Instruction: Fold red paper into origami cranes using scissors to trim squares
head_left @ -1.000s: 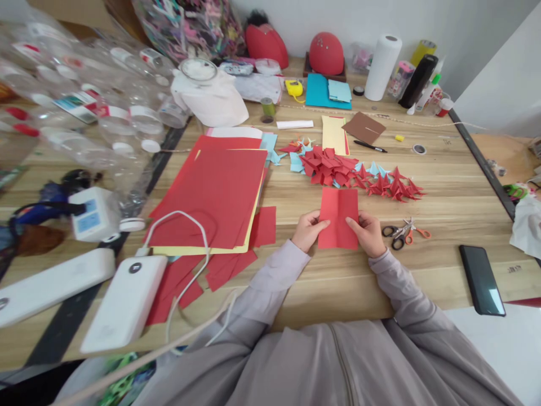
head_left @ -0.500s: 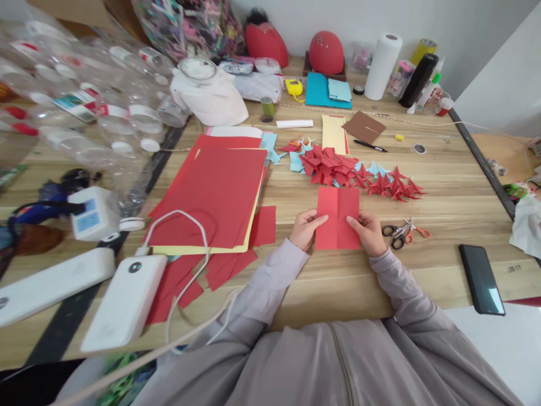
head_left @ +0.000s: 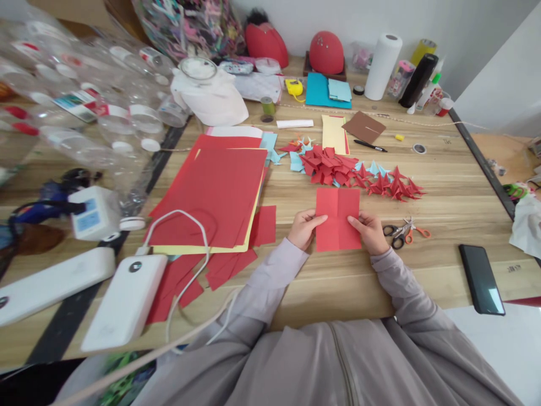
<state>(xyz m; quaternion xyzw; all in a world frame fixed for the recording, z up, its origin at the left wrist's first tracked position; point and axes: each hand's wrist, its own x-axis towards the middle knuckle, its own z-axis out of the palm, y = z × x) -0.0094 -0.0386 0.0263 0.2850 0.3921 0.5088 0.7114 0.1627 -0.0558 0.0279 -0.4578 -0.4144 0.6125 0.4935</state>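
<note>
A red sheet of paper [head_left: 338,234] with a vertical crease down its middle, and a fainter crosswise one, is held just above the table in front of me. My left hand [head_left: 305,228] pinches its left edge, thumb on top. At the opposite edge my right hand [head_left: 371,230] grips it the same way; the fingers beneath are hidden. Beyond the sheet lies a heap of folded red paper pieces [head_left: 329,164], with spiky folded red stars [head_left: 397,183] to its right. Scissors [head_left: 408,231] rest right of my right hand.
Large red sheets [head_left: 220,197] are stacked at left, with small red cut pieces [head_left: 230,269] near them. A white power bank [head_left: 124,301] with a cable stands in front. Plastic bottles [head_left: 114,113] crowd the far left. A phone [head_left: 482,279] lies at right.
The red sheet now looks flatter and slightly wider, and its crosswise crease shows more. Both hands keep their grip and have barely shifted.
</note>
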